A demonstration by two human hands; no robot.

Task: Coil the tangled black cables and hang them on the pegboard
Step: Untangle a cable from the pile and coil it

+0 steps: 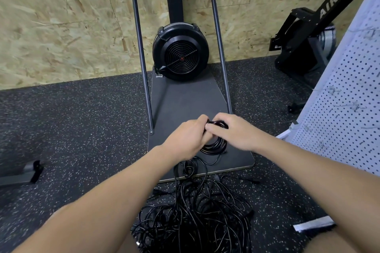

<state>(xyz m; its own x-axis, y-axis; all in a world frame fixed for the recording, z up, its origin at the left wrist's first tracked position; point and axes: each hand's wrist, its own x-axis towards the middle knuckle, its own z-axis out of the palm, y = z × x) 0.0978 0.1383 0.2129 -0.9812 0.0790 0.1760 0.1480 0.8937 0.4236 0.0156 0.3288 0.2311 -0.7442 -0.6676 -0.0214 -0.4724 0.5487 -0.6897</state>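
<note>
A small coil of black cable hangs between both hands above a dark platform. My left hand grips the top of the coil with curled fingers. My right hand pinches the same coil from the right side. A loose strand runs from the coil down to a large tangled pile of black cables on the floor between my legs. The white pegboard leans at the right edge, with a few wire hooks on it.
A black fan machine with a tall metal frame stands on the dark platform against the chipboard wall. A black air rower stands at the back right. The floor is speckled black rubber. A grey foot piece lies at the left.
</note>
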